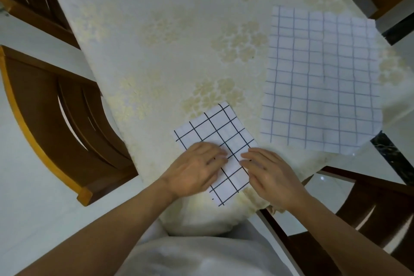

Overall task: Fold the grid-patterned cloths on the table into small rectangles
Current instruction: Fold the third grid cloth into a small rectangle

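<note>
Now, from the head view, both hands are lying flat on the black-grid cloth (215, 132) with fingers fairly straight, gripping nothing. The left hand (197, 168) is pressing its left part, and the right hand (268, 175) is touching its right edge, so the fingertips are nearly meeting. That cloth, already a folded rectangle, is sitting askew close to the counter's (156, 40) near edge, with one corner reaching almost to the drop. The blue-grid cloth (320, 80) is lying unfolded along the right edge, its near corner seemingly hanging over the side.

As I am judging it, the layers are at risk of slipping if the next fold is begun before the crease is pressed firm, and that would be giving a crooked rectangle. A sideways push could also be dragging the flowered tablecloth (125, 18), and the overhanging blue-grid cloth could be sliding off with it.
</note>
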A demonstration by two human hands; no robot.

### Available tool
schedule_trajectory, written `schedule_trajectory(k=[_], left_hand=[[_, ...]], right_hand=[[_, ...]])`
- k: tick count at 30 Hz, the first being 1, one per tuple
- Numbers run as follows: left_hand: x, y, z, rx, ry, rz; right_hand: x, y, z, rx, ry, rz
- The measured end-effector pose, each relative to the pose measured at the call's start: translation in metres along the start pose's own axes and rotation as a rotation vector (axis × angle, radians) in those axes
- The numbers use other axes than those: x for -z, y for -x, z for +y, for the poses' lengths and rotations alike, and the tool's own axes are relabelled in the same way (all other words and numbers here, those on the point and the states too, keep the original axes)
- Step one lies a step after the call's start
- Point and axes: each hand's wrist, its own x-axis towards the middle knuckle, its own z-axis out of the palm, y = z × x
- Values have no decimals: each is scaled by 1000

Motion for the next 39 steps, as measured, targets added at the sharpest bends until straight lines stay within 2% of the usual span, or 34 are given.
schedule_trajectory(k=[3,6,12,19,22,24,26,28,31,39], left_hand=[[3,-21,-24,105,-118,27],[-2,-39,-47,156,-234,-69],[-20,-54,-75,68,-336,-239],[-14,-45,-91,35,-328,-231],[-7,-44,-96,59,-361,-244],[-7,-47,-91,3,-374,-217],[-9,-53,-83,-124,-347,-199],[-13,-60,-81,-230,-330,-233],[-15,-63,-94,-286,-341,-302],[-3,-57,-124,-120,-388,-298]], right_hand=[[-8,-26,-5,-72,54,92],[-23,-51,-14,-204,114,92],[-51,-70,-21,-403,190,-67],[-54,-40,-20,-484,242,-63],[-51,-33,-29,-600,239,-43],[-54,-36,-47,-687,221,14],[-63,-48,-69,-753,193,68],[-75,-62,-87,-820,153,100],[-89,-66,-98,-938,139,79],[-92,-28,-111,-1141,149,115]])
